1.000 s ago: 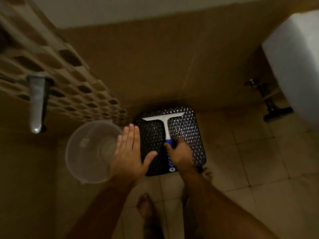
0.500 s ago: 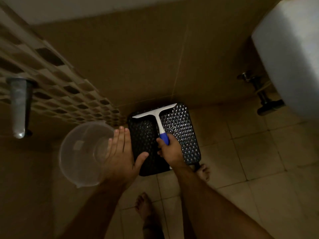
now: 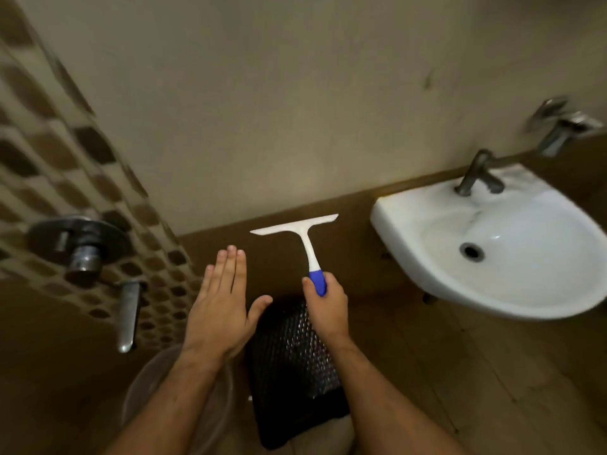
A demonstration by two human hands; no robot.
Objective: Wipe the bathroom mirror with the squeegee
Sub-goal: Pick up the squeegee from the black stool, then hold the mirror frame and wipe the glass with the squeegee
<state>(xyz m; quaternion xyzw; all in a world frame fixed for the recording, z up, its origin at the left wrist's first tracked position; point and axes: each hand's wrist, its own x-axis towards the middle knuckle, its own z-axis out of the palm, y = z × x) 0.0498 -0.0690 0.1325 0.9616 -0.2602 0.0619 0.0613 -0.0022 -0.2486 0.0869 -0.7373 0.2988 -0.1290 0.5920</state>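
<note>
My right hand (image 3: pixel 326 305) grips the blue handle of a white squeegee (image 3: pixel 300 229), lifted in the air with its blade pointing up toward the wall. The blade runs roughly level, tilted a little up to the right. My left hand (image 3: pixel 220 303) hovers beside it on the left with straight fingers held together, holding nothing. No mirror is in view.
A black woven stool (image 3: pixel 292 366) stands on the floor below my hands. A clear plastic bowl (image 3: pixel 216 408) sits left of it, under my left arm. A white sink (image 3: pixel 492 244) with a tap (image 3: pixel 476 174) hangs at the right. A wall tap (image 3: pixel 82 254) juts from the tiled left wall.
My right hand closed round the squeegee handle on the stool and lifted it up. The view tilted upward, bringing the sink and wall into sight. My left hand rose alongside.
</note>
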